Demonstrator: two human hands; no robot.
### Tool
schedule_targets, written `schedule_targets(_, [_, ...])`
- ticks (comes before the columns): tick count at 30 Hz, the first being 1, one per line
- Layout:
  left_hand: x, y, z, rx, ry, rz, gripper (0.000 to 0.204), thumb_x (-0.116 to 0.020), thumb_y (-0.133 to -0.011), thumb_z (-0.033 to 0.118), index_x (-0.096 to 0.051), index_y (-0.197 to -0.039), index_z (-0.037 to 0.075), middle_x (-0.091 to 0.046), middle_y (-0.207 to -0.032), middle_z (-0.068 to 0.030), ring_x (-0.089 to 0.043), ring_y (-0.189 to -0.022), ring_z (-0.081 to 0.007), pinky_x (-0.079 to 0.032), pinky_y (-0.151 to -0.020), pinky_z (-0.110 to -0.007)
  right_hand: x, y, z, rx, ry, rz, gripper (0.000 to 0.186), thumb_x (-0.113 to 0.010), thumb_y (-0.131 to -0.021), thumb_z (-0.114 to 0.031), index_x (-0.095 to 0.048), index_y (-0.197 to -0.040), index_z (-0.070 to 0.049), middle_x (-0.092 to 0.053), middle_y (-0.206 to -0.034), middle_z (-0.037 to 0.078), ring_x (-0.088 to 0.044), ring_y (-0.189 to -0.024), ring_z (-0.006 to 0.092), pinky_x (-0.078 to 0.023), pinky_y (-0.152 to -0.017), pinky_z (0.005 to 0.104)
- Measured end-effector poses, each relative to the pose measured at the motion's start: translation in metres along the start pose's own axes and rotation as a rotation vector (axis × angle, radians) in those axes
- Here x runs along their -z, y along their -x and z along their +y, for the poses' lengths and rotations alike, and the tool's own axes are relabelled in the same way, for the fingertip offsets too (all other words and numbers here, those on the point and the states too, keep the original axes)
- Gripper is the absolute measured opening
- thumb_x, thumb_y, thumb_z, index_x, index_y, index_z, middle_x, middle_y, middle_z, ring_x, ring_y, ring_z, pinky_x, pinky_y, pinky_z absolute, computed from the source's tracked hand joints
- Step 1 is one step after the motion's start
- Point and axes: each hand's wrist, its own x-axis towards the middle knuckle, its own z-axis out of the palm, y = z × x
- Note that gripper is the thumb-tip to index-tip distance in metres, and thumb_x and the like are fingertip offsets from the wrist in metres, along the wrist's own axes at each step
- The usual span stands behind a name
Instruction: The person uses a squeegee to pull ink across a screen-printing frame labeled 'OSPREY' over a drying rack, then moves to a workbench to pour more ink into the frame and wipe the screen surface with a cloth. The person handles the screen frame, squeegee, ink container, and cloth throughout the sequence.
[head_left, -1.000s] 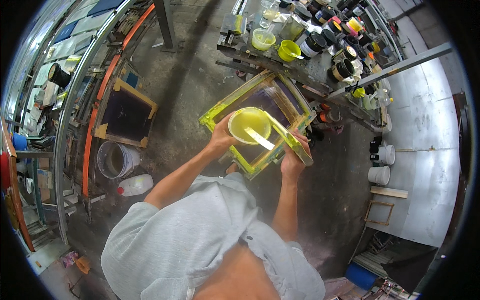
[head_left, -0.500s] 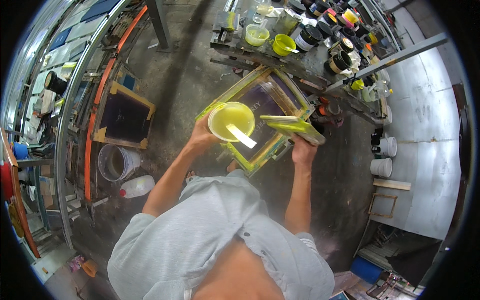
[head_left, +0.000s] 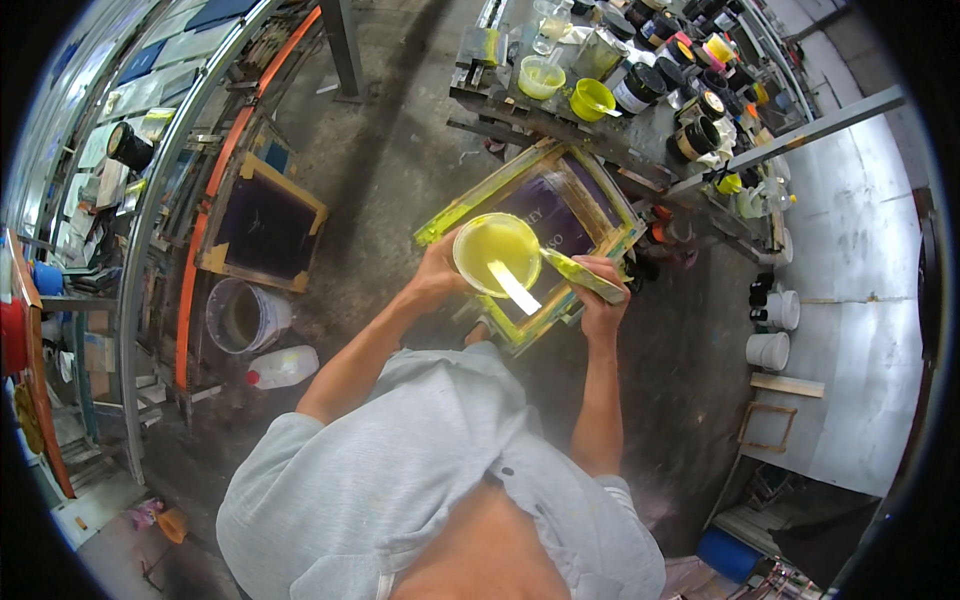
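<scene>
My left hand is closed around the side of a round tub of yellow ink. A flat white spatula leans in the tub, its end sticking out over the near rim. In my right hand is a yellow-smeared squeegee, tilted, its left end at the tub's right rim; whether the two touch I cannot tell. Below both hands a screen-printing frame with purple mesh and yellow-stained edges stands slanted against the workbench, partly hidden by the tub.
The workbench at the upper right carries many ink jars and two tubs of yellow ink. On the left, another taped screen leans by a metal rack. A bucket and a white jug stand on the floor.
The squeegee has turned and come left, so its end is now at the tub's rim. In the picture, the tub and surroundings have shifted somewhat to the right.
</scene>
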Motion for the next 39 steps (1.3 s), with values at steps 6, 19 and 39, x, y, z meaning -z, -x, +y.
schedule_targets(6, [0.011, -0.014, -0.007, -0.037, -0.017, 0.066, 0.08, -0.09, -0.061, -0.003, -0.057, -0.134, 0.0, -0.067, -0.125, -0.0081, -0.065, -0.113, -0.0169, -0.054, -0.1, -0.036, -0.004, 0.05, 0.076, -0.375, -0.115, 0.092, 0.027, -0.07, -0.081, 0.013, -0.071, -0.102, -0.005, -0.068, -0.095, -0.001, -0.063, -0.088, 0.0096, -0.054, -0.078, 0.0271])
schedule_targets(19, [-0.138, -0.262, -0.071, -0.01, 0.001, -0.035, 0.073, -0.078, -0.064, -0.008, -0.057, -0.134, -0.002, -0.069, -0.12, -0.01, -0.067, -0.11, -0.02, -0.056, -0.094, -0.034, -0.018, 0.092, 0.161, -1.007, -0.744, 0.921, 0.043, -0.071, -0.071, 0.013, -0.067, -0.113, 0.002, -0.071, -0.107, 0.01, -0.07, -0.093, 0.0264, -0.058, -0.086, 0.0418])
schedule_targets(39, [-0.237, -0.476, -0.117, -0.091, -0.633, 0.164, 0.074, -0.081, -0.074, 0.012, -0.052, -0.141, -0.004, -0.071, -0.12, -0.019, -0.073, -0.073, -0.019, -0.057, -0.061, -0.034, 0.079, 0.077, 0.196, -1.164, -0.836, 0.573, 0.038, -0.067, -0.087, 0.0, -0.056, -0.123, -0.005, -0.061, -0.117, 0.007, -0.061, -0.107, 0.0201, -0.05, -0.098, 0.0397])
